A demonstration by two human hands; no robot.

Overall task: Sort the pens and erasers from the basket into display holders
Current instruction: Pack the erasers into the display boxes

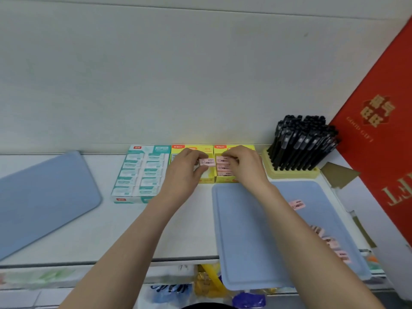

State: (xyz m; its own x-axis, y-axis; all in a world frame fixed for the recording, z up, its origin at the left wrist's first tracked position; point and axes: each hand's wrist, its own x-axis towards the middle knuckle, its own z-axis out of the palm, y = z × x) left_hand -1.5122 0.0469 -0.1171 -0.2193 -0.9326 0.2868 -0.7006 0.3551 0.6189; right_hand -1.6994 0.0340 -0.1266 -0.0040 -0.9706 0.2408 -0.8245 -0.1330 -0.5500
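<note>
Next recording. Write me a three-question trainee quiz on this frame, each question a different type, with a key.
1. True or false: the black pens stand in the yellow holder.
2. Multiple choice: the left hand pinches A) a pen, B) a pink eraser, C) nothing.
3. Fill in: the loose erasers lie on a ____ tray at the right.

Key: 1 true; 2 B; 3 blue.
</note>
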